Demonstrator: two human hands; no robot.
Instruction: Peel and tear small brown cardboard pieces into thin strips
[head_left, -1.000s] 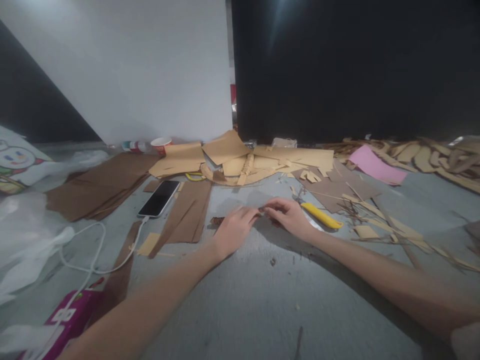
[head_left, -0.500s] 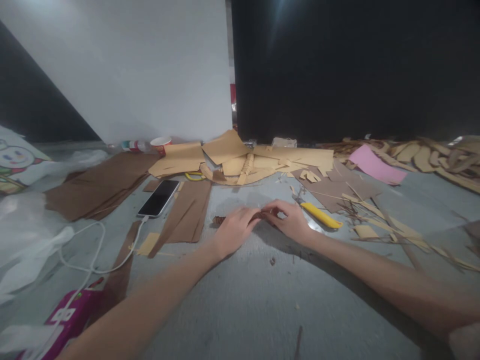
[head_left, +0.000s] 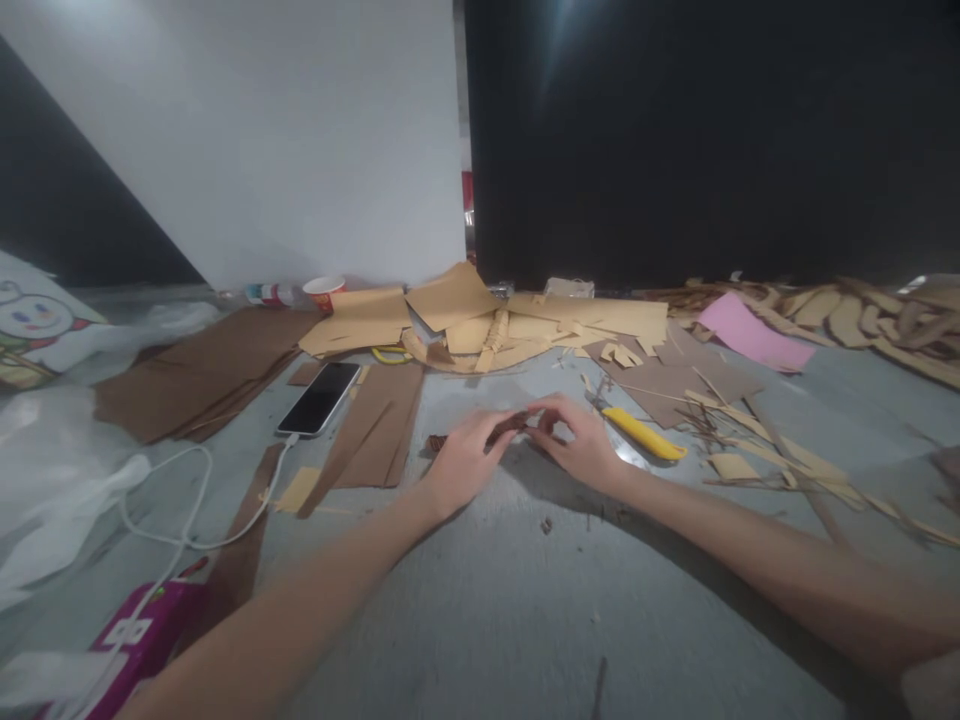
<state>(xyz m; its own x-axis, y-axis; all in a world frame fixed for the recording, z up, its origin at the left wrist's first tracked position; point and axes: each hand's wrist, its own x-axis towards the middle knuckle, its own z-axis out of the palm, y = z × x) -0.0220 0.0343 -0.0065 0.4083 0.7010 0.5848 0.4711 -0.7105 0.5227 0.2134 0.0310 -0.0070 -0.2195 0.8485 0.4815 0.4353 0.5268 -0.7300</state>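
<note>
Head view, and right in the middle: pinches a small brown cardboard piece (head_left: 510,427) between two sets of fingertips, just above the grey tabletop (head_left: 525,600). Clamps the left hand (head_left: 465,462) on the piece's left end, thumb and forefinger closed, other fingers curled under. Grips the right end with the right hand (head_left: 581,445), fingers arched over the top; cannot tell where the thumb sits. Meets fingertip to fingertip, with both forearms stretching in from the lower corners. Shows a dark scrap (head_left: 436,441) flat on the tabletop just left of the left hand, not touched. Shows a yellow utility knife (head_left: 642,432) lying just beside the right hand, apart from the fingers. Off to the left, catches brown cardboard strips (head_left: 375,430) near the left wrist, and beyond them a phone (head_left: 319,397) face up with a white cable (head_left: 187,500) looping toward a magenta box (head_left: 139,635) at the lower-left edge. Farther back, takes in a heap of tan cardboard offcuts (head_left: 480,320) against the wall, a paper cup (head_left: 324,291) at its left end, and a pink sheet (head_left: 750,335) well to the right among more slivers.
</note>
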